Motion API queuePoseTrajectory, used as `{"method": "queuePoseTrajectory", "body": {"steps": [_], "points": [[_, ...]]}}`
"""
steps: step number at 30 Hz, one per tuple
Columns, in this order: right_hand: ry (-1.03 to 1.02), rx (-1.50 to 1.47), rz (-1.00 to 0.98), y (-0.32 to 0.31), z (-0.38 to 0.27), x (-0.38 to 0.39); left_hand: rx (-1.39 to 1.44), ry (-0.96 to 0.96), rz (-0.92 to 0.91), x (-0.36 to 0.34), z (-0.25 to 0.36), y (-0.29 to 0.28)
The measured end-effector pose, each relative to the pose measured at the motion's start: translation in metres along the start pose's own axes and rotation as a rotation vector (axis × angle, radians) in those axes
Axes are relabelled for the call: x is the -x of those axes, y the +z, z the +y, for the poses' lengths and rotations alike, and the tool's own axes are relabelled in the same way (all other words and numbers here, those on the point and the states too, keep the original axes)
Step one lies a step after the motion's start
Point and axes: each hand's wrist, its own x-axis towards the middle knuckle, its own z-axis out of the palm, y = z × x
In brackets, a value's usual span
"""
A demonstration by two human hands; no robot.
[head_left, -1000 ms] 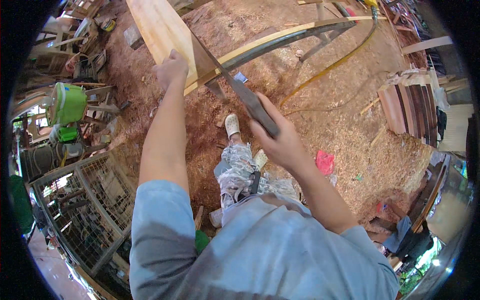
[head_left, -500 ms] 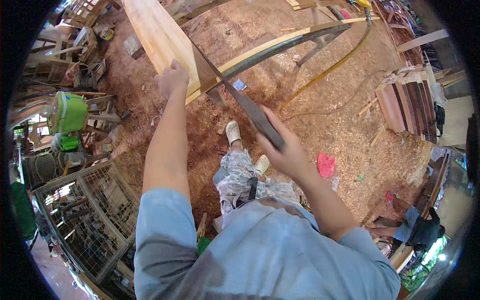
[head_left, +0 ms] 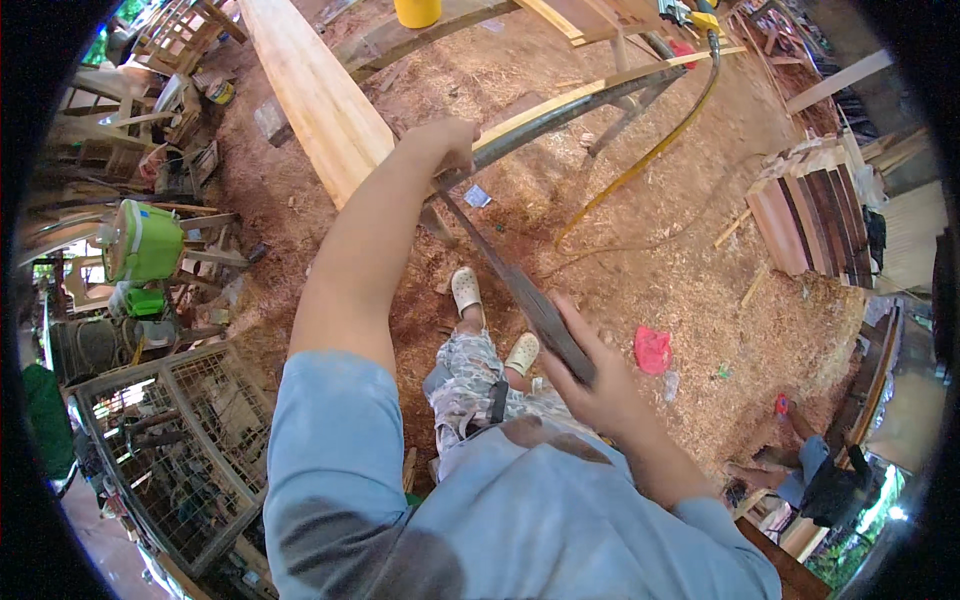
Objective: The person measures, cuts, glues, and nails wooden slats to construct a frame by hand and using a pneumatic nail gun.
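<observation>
My right hand point(head_left: 605, 375) is closed round the thick handle end of a long dark tool point(head_left: 545, 325). It narrows to a thin blade seen nearly edge-on, so I cannot tell whether it is a saw or a machete. The blade slants away toward my left hand point(head_left: 445, 142), which is bent over the near end of a long pale wooden board point(head_left: 315, 100). Its fingers are curled, and what they grip is hidden. My left forearm covers part of the board's end. A curved dark rail with a pale wooden strip point(head_left: 560, 110) meets the board there.
A yellow hose point(head_left: 650, 170) hangs to the shaving-strewn ground point(head_left: 660, 240). Stacked wood pieces point(head_left: 815, 220) stand at right, near a red plastic bag point(head_left: 652, 350). At left are a green container point(head_left: 145, 240) and a wire-mesh frame point(head_left: 190, 440). Another person point(head_left: 820, 475) sits at lower right.
My left hand has moved right, from the board's face to its near end, with the forearm crossing over it. My right hand has drawn the tool slightly nearer and to the right.
</observation>
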Motion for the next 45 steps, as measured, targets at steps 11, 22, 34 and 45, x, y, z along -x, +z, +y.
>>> {"method": "queuePoseTrajectory", "body": {"steps": [11,22,34,45], "points": [[-0.078,-0.066,0.002,0.019,0.012,-0.090,-0.034,0.003,-0.186,-0.009,0.020,-0.019],[0.024,0.099,-0.072,-0.055,0.002,0.095,-0.091,0.075,0.077,-0.006,0.015,-0.004],[0.038,-0.090,-0.020,-0.007,0.038,0.000,-0.114,0.050,0.230,-0.012,-0.006,-0.024],[0.545,-0.283,0.274,-0.173,0.087,0.241,0.215,-0.189,0.613,0.075,0.065,0.103]]}}
